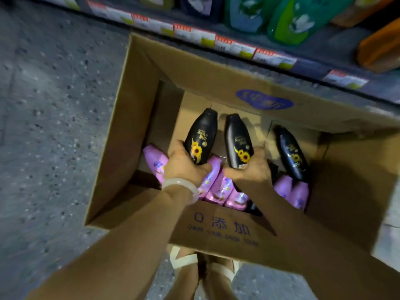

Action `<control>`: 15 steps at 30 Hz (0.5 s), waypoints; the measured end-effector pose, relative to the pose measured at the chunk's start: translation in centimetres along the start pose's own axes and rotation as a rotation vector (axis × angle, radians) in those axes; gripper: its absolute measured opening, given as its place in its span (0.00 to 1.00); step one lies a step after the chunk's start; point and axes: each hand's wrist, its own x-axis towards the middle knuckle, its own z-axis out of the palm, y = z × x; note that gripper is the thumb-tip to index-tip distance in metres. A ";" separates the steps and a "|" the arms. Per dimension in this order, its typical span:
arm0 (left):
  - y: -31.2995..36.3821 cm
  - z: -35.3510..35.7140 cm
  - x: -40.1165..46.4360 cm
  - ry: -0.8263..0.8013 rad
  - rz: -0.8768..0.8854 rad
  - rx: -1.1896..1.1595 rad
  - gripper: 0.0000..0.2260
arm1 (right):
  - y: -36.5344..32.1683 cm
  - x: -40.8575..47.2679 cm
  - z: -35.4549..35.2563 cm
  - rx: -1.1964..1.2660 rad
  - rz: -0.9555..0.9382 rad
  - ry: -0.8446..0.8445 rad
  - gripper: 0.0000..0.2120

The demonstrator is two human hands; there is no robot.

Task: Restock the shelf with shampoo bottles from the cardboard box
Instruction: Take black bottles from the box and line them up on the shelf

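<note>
An open cardboard box (134, 118) stands on the floor below me, against the shelf. My left hand (184, 165), with a pale bangle on the wrist, grips the base of a black shampoo bottle with a sunflower label (203, 135). My right hand (251, 167) grips the base of a second black sunflower bottle (238, 139). Both bottles are held just above the box contents, caps pointing toward the shelf. A third black bottle (292, 152) lies at the right inside the box. Several pink bottles (216, 187) lie along the near side.
The shelf edge (238, 46) with a row of price tags runs across the top. Green bottles (290, 20) and an orange bottle (381, 48) stand on it. Speckled grey floor (47, 126) lies to the left. My sandalled feet (205, 269) are under the box's near flap.
</note>
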 end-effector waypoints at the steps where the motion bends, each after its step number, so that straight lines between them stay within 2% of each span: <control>1: 0.7 -0.9 -2.2 0.004 -0.004 -0.033 0.23 | -0.3 -2.0 -1.1 0.044 -0.005 0.015 0.32; 4: 3.7 -4.6 -8.7 0.022 0.056 -0.110 0.22 | -2.3 -7.8 -5.0 0.196 0.001 0.070 0.34; 9: 10.8 -11.1 -17.7 0.085 0.237 -0.212 0.24 | -7.3 -16.3 -14.0 0.347 -0.104 0.224 0.34; 11: 15.2 -14.2 -21.5 0.110 0.316 -0.247 0.24 | -9.9 -19.6 -18.9 0.392 -0.162 0.298 0.39; 15: 23.7 -20.1 -29.5 0.172 0.493 -0.318 0.25 | -14.1 -26.2 -29.4 0.505 -0.280 0.470 0.37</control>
